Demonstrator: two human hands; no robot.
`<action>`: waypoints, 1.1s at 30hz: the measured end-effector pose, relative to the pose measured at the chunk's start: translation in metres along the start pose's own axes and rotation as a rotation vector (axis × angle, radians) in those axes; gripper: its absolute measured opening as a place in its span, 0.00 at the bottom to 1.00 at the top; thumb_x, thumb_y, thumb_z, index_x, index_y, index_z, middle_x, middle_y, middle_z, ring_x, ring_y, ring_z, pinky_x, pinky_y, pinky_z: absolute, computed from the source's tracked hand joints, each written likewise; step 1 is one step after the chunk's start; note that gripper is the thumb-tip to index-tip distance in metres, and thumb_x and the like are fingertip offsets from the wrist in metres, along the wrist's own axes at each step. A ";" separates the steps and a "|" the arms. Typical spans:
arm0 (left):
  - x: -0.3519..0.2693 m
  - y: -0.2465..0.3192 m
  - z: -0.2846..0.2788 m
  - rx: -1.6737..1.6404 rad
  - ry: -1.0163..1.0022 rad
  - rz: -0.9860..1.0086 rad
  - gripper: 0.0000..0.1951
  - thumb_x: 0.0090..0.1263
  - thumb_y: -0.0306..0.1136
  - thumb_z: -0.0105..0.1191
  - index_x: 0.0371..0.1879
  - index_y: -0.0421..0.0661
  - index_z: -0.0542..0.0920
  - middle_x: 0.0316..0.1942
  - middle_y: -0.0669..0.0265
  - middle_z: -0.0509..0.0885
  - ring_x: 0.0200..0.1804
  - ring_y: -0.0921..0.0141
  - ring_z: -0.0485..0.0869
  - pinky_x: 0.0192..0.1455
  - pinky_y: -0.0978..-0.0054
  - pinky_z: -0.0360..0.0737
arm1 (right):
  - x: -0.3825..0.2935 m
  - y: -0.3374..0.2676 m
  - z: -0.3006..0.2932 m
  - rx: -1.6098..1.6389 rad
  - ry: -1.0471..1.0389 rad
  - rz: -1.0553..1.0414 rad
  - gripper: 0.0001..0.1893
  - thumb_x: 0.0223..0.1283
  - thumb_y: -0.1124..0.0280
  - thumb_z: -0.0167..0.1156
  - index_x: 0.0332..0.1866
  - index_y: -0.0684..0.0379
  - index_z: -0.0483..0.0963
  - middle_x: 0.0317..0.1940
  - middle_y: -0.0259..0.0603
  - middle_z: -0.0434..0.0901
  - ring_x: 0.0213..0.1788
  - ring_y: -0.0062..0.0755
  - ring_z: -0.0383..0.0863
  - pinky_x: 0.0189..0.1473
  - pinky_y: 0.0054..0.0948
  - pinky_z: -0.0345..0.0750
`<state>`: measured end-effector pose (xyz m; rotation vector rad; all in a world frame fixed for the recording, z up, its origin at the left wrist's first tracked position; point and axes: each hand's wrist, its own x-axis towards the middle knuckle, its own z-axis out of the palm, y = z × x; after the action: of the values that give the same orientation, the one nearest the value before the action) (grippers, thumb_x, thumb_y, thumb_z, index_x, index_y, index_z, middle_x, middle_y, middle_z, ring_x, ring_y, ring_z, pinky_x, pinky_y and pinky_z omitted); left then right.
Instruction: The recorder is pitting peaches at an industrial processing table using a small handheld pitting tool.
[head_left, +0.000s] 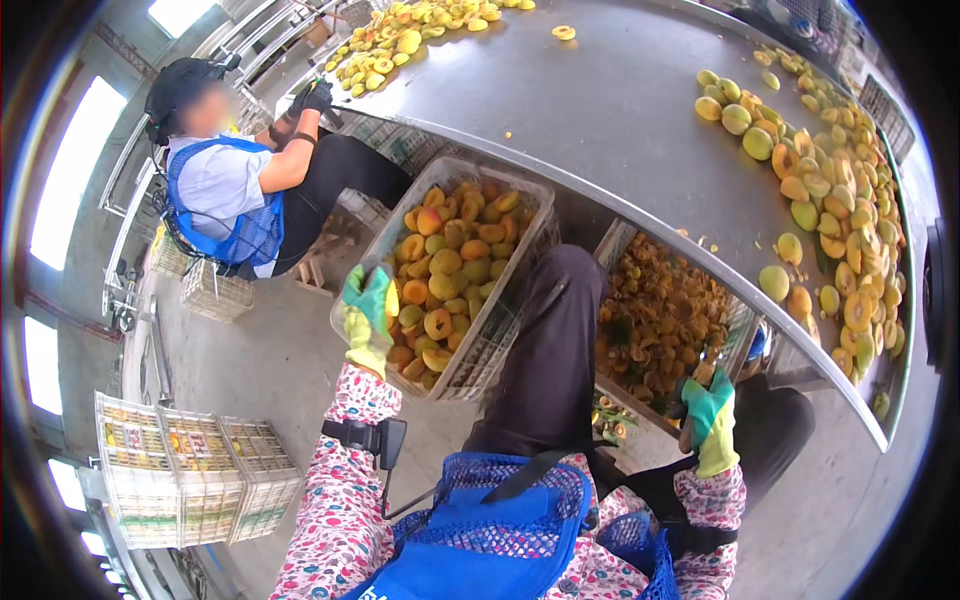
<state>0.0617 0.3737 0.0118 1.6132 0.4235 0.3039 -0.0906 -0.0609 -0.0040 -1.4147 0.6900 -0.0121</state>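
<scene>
My left hand (367, 311), in a green and yellow glove, is at the near left edge of a plastic crate (491, 337) full of halved apricots (446, 262). A yellow piece of fruit (392, 298) shows between its fingers. My right hand (711, 427), gloved alike, is curled around a small dark object (679, 405), partly hidden by the fingers. A tan bit (703, 371) shows at its fingertips; what it is I cannot tell. Just beyond that hand, under the table, a second crate holds brown pits and scraps (660, 322).
A metal-topped table (600, 112) curves across the front, with heaped apricots (847, 202) at right and more fruit (405, 45) at far left. A co-worker (225, 165) sits at the left by its edge. Stacked crates (195, 472) stand on the floor at lower left.
</scene>
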 end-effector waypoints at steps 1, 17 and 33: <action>0.007 -0.014 0.011 -0.129 -0.015 -0.004 0.18 0.64 0.29 0.61 0.51 0.39 0.77 0.40 0.67 0.80 0.37 0.77 0.78 0.38 0.82 0.76 | 0.002 0.000 -0.001 -0.031 0.005 0.034 0.09 0.50 0.75 0.56 0.36 0.65 0.69 0.23 0.37 0.72 0.20 0.29 0.74 0.23 0.28 0.73; 0.087 -0.044 0.209 0.452 -0.230 0.529 0.16 0.65 0.37 0.54 0.46 0.38 0.77 0.47 0.50 0.79 0.52 0.52 0.75 0.58 0.61 0.70 | 0.002 -0.009 -0.003 -0.112 0.009 0.265 0.09 0.52 0.72 0.58 0.37 0.63 0.72 0.23 0.37 0.77 0.20 0.27 0.76 0.20 0.27 0.70; -0.114 0.061 0.586 0.683 -1.077 1.146 0.32 0.55 0.39 0.59 0.64 0.51 0.69 0.66 0.55 0.69 0.65 0.55 0.70 0.67 0.60 0.68 | 0.019 -0.030 -0.042 -0.400 -0.212 -0.101 0.20 0.56 0.55 0.59 0.47 0.59 0.69 0.29 0.55 0.80 0.36 0.57 0.81 0.40 0.46 0.75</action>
<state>0.2228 -0.2045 0.0272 2.2581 -1.4010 0.0749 -0.0824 -0.1118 0.0150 -1.8035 0.4580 0.2042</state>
